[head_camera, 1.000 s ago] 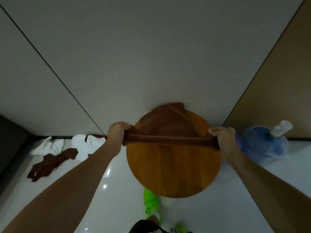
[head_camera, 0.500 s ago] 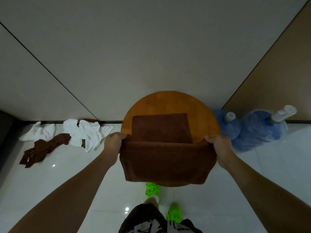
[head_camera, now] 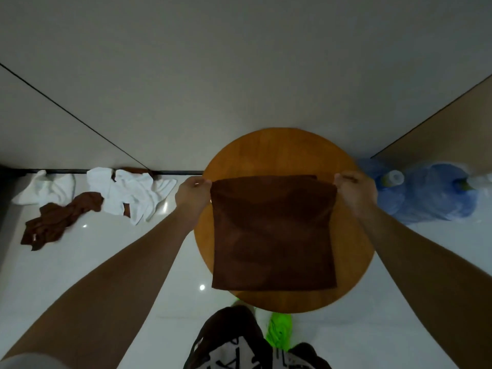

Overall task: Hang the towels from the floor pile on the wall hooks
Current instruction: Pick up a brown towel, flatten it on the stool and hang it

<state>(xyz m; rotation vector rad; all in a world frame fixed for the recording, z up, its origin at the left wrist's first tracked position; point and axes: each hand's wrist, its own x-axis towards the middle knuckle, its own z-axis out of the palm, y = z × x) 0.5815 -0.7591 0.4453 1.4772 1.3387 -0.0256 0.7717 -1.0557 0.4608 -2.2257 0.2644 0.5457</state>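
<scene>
Brown towel [head_camera: 273, 233] is over the round wooden table [head_camera: 351, 251], folded to a near-square panel. Top edge runs left-right and is stretched taut between both hands; the slightly longer side runs from that edge back toward the person, with the free bottom edge nearest the person. Left hand [head_camera: 192, 197] pinches the top-left corner, fingers curled on the fabric. Right hand [head_camera: 355, 194] pinches the top-right corner the same way. Floor pile by the wall, left of the table: white towels [head_camera: 127, 193] and 1 crumpled brown towel on the floor [head_camera: 60, 219]. 2 blue water jugs [head_camera: 428, 193] lie right of the table, against the wall.
</scene>
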